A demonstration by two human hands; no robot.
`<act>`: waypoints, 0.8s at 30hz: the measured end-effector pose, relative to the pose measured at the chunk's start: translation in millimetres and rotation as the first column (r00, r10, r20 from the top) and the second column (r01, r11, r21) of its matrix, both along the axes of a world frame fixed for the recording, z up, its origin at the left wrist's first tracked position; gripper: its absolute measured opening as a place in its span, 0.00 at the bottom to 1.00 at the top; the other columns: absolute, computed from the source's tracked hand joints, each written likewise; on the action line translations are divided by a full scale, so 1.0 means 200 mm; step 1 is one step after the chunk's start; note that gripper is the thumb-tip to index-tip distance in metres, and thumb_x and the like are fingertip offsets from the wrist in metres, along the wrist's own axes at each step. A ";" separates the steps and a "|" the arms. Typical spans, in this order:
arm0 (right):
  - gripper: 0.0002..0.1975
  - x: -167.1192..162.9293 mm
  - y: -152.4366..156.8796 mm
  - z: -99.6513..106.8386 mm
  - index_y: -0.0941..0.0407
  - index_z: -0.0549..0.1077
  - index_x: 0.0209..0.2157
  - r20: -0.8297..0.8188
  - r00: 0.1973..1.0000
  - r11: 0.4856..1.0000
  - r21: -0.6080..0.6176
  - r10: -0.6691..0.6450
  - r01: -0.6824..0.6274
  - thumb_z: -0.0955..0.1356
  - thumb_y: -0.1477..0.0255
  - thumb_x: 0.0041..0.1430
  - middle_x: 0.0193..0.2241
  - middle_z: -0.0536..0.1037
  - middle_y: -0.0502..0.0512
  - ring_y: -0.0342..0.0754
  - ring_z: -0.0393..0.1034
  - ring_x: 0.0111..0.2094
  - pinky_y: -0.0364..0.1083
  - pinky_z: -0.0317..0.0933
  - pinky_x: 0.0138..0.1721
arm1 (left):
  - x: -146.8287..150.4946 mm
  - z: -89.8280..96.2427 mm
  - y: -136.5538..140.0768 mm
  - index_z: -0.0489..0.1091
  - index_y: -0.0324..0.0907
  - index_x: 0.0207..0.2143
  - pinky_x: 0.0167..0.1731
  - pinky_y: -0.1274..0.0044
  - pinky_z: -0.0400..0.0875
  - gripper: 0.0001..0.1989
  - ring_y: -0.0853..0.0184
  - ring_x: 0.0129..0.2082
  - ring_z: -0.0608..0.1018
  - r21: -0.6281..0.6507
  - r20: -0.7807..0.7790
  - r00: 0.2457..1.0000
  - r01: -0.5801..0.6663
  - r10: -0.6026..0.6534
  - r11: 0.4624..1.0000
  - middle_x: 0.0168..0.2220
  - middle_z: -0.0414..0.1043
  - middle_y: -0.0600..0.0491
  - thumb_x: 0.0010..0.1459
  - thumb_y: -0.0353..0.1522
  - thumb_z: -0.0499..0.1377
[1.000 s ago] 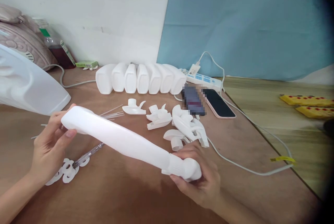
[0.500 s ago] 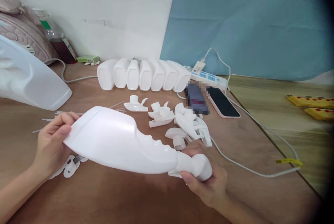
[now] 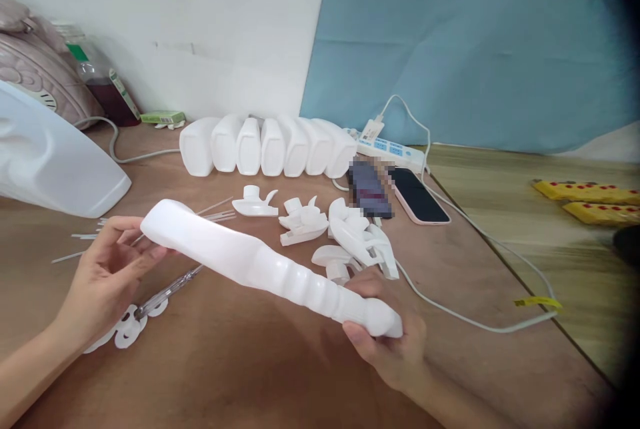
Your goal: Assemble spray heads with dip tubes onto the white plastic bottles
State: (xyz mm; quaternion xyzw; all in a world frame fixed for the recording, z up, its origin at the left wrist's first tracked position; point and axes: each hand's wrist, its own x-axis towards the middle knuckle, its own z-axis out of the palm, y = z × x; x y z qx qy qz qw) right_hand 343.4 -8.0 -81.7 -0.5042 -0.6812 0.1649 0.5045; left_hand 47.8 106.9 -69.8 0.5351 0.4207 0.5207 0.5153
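Note:
A white plastic spray bottle [image 3: 240, 259] lies sideways in the air between my hands, its narrow ribbed edge facing me. My right hand [image 3: 387, 339] is closed round the trigger spray head [image 3: 383, 318] at its right end. At the left end, my left hand [image 3: 115, 266] has its fingers and thumb on the base corner; part of the grip is hidden behind the bottle. Loose white trigger spray heads [image 3: 304, 221] lie on the table just beyond. Below my left hand are flat white rings [image 3: 130, 329] and a clear slim tool, perhaps a screwdriver [image 3: 167, 292].
Several white bottles [image 3: 273, 146] lie in a row by the wall. Two phones [image 3: 420, 194], a power strip [image 3: 393, 149] and a white cable [image 3: 470, 319] occupy the right side. A large white bottle [image 3: 60, 156], thin tubes [image 3: 83, 237] and a drink bottle [image 3: 110, 92] are left.
The spray bottle has been rolled from its broad side onto its narrow edge. My left hand has shifted slightly right and regripped lower on the base; my right hand stays on the spray head.

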 end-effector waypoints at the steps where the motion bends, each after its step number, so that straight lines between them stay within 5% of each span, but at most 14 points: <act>1: 0.05 0.00 0.00 0.00 0.55 0.67 0.32 0.012 1.000 1.000 0.007 -0.005 0.005 0.65 0.71 0.51 0.25 0.69 0.51 0.46 0.63 0.26 0.46 0.58 0.26 | 0.00 0.01 0.00 0.68 0.46 0.33 0.34 0.84 0.71 0.11 0.71 0.35 0.71 -0.034 0.021 1.000 0.009 -0.009 0.999 0.34 0.68 0.55 0.45 0.30 0.63; 8: 0.19 -0.02 -0.01 0.00 0.56 0.67 0.42 0.238 0.971 0.976 0.215 -0.020 -0.033 0.69 0.75 0.45 0.31 0.72 0.56 0.51 0.66 0.32 0.50 0.63 0.30 | -0.02 0.02 -0.01 0.67 0.42 0.24 0.15 0.80 0.67 0.18 0.69 0.20 0.67 -0.297 0.132 0.991 0.026 0.014 0.955 0.24 0.65 0.53 0.42 0.48 0.60; 12: 0.21 -0.02 -0.02 -0.03 0.58 0.66 0.43 0.297 0.955 0.953 0.293 -0.011 -0.080 0.69 0.73 0.44 0.30 0.73 0.58 0.51 0.66 0.30 0.51 0.62 0.29 | -0.02 0.04 0.01 0.67 0.46 0.32 0.13 0.83 0.67 0.21 0.72 0.18 0.70 -0.369 -0.015 0.998 -0.064 0.062 0.927 0.26 0.69 0.57 0.34 0.38 0.69; 17: 0.09 -0.02 -0.01 0.01 0.55 0.66 0.35 0.194 0.980 0.990 0.127 0.039 -0.064 0.66 0.71 0.49 0.23 0.69 0.52 0.46 0.63 0.23 0.46 0.60 0.23 | 0.00 0.08 0.00 0.66 0.50 0.47 0.24 0.78 0.75 0.36 0.58 0.33 0.77 -0.398 0.018 0.999 0.054 -0.051 0.916 0.40 0.73 0.49 0.30 0.34 0.70; 24: 0.03 -0.03 -0.05 0.03 0.55 0.67 0.29 -0.004 0.990 0.977 -0.160 0.142 -0.140 0.64 0.71 0.51 0.19 0.64 0.47 0.41 0.57 0.17 0.41 0.52 0.17 | 0.03 0.10 -0.04 0.68 0.47 0.48 0.23 0.79 0.75 0.41 0.54 0.38 0.76 -0.402 0.021 0.999 0.031 -0.025 0.915 0.38 0.75 0.48 0.25 0.34 0.71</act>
